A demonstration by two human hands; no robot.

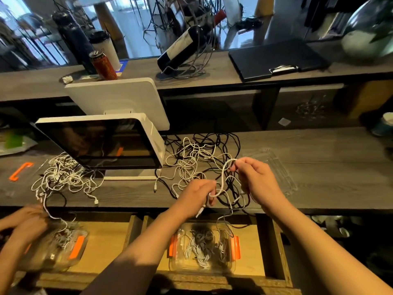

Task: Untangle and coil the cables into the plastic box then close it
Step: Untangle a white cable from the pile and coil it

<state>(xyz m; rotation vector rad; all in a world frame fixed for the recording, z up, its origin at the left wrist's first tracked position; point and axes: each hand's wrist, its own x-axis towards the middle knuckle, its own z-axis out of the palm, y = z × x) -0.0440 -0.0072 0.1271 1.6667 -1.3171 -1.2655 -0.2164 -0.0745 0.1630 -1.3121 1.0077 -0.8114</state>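
Observation:
A tangle of white and black cables (197, 158) lies on the dark wooden counter. My left hand (196, 193) grips the lower end of a white cable (222, 177), and my right hand (254, 177) pinches its upper end, so the cable runs in an S-curve between them above the tangle. Below the counter edge, in a wooden drawer, stands a clear plastic box (174, 262) with orange clips (237, 248); coiled white and black cables lie inside it. Its clear lid (278, 167) lies on the counter just right of my right hand.
A white point-of-sale screen (102, 143) stands left of the tangle. Another person's hands (25, 224) work at a second cable pile (63, 175) and a second box (55, 250) on the left. A raised shelf (212, 71) behind holds a bottle, cans and a black folder.

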